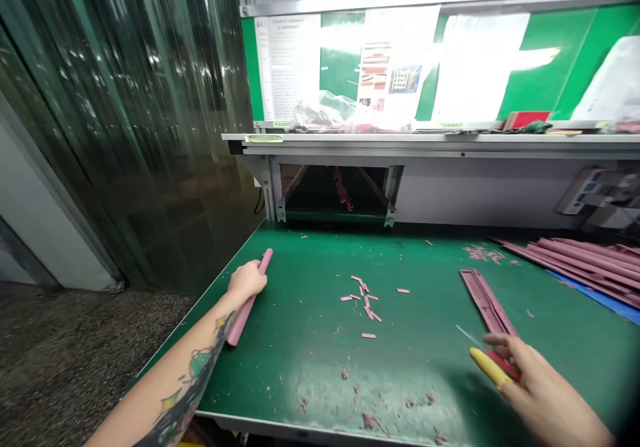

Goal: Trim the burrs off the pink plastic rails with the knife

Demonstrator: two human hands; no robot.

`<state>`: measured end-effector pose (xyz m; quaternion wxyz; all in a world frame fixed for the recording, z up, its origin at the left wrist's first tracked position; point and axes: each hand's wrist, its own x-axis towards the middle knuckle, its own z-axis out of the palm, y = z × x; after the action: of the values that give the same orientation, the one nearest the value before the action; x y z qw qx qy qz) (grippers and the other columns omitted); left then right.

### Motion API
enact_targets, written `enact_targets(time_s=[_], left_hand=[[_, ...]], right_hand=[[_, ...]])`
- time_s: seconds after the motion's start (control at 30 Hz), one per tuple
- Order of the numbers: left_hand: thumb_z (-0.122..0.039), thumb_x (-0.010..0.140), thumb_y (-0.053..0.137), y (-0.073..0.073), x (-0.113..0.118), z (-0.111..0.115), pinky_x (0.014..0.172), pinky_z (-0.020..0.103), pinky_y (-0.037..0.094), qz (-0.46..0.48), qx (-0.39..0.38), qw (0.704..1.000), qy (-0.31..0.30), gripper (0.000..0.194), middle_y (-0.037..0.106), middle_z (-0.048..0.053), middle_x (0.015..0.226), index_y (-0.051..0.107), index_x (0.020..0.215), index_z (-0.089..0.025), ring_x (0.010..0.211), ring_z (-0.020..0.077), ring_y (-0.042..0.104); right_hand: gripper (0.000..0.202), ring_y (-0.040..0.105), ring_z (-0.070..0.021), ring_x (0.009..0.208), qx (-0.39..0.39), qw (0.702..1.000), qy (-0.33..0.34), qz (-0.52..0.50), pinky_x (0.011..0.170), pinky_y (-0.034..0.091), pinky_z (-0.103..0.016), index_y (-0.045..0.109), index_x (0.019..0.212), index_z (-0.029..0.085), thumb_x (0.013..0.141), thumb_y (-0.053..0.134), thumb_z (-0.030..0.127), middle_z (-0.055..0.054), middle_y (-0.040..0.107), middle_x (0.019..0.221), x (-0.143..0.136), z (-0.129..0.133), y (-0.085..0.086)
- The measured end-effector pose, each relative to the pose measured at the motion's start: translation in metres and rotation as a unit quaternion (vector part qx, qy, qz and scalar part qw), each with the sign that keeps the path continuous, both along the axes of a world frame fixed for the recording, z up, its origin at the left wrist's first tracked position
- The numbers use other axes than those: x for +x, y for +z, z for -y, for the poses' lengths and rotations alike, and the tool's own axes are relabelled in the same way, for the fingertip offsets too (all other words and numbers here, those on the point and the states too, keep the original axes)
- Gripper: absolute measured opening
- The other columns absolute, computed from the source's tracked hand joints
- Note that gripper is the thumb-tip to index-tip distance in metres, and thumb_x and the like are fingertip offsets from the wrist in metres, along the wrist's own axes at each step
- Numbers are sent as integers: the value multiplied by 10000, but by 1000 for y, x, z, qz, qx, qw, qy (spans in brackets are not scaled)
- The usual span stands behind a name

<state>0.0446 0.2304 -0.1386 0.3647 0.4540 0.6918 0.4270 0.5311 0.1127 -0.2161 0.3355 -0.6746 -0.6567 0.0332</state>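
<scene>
My left hand (249,278) is closed around a smooth pink strip (245,317) lying aslant near the table's left edge. On the right, my right hand (533,374) grips a thin-bladed knife (487,366) with a yellow handle; something red shows beside the handle under the fingers. The blade points up and left, above the green tabletop. Just beyond these fingers lies another pink strip (487,300), its grooved, hollow side facing up. Whether the fingers touch its near end, I cannot tell. Several small pink cut pieces (367,300) lie scattered between my hands.
A stack of long pink strips (590,260) lies at the back right on a blue sheet (600,295). Pink scraps (484,254) and shavings (369,422) dot the green table (300,367). A shelf (425,142) runs above the back; a clear plastic curtain (125,100) hangs left.
</scene>
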Motion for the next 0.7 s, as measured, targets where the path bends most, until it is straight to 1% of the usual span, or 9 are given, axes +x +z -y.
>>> enact_targets(time_s=[0.1,0.17,0.23,0.3,0.37,0.43,0.5,0.6,0.7], left_hand=[[-350,908,527,1,26,28,631,311,533,93,-8,994,-62,314,613,58,1008,544,1158,-160,764,152,613],[-384,938,440,-1,51,65,425,199,423,164,-6,980,-115,337,563,-4,797,507,1203,-188,521,77,502],[-448,912,449,-4,76,108,306,163,294,220,-20,963,-156,402,463,-53,675,479,1250,-233,388,45,358],[-459,878,507,-6,98,148,328,184,386,264,-48,948,-169,468,469,-52,638,454,1284,-232,404,72,443],[-398,869,548,-7,111,177,319,158,380,341,-94,924,-146,470,528,-36,615,449,1294,-221,382,73,473],[-340,854,586,-6,117,191,309,129,356,386,-121,905,-131,480,595,-14,649,446,1299,-223,348,53,468],[-338,824,633,-6,117,196,298,124,349,399,-130,897,-137,526,644,8,712,447,1303,-223,321,38,454],[-398,768,694,-8,113,195,295,133,355,398,-142,892,-163,582,670,32,737,488,1275,-196,324,46,471],[-434,741,716,-14,111,195,310,124,353,388,-143,894,-174,560,665,25,708,543,1216,-191,350,48,492]], right_hand=[[235,643,-229,883,-4,991,120,-63,761,514,-320,651,966,225,807,486,278,-74,666,957,-56,23,29],[218,626,-181,815,-22,970,215,-110,708,503,-273,661,984,244,892,473,306,-46,638,904,-97,36,46],[234,598,-149,764,-33,956,257,-142,668,484,-248,672,1020,260,937,464,325,-31,599,863,-131,44,57],[238,576,-134,735,-20,948,272,-164,651,471,-241,666,1073,265,950,468,313,-22,577,829,-154,47,63],[246,568,-132,728,24,945,276,-173,654,467,-246,639,1137,247,938,497,278,-23,583,821,-167,46,63],[268,571,-139,745,77,944,274,-166,669,467,-259,621,1165,223,912,539,249,-37,603,851,-174,44,62],[267,569,-149,756,108,948,265,-142,670,463,-273,634,1149,218,893,562,238,-51,615,887,-177,42,60],[257,551,-155,742,107,959,243,-97,645,444,-282,655,1131,243,891,562,246,-53,614,899,-179,41,57],[269,540,-156,732,103,965,231,-72,631,428,-281,655,1145,256,892,563,251,-48,611,878,-178,43,55]])
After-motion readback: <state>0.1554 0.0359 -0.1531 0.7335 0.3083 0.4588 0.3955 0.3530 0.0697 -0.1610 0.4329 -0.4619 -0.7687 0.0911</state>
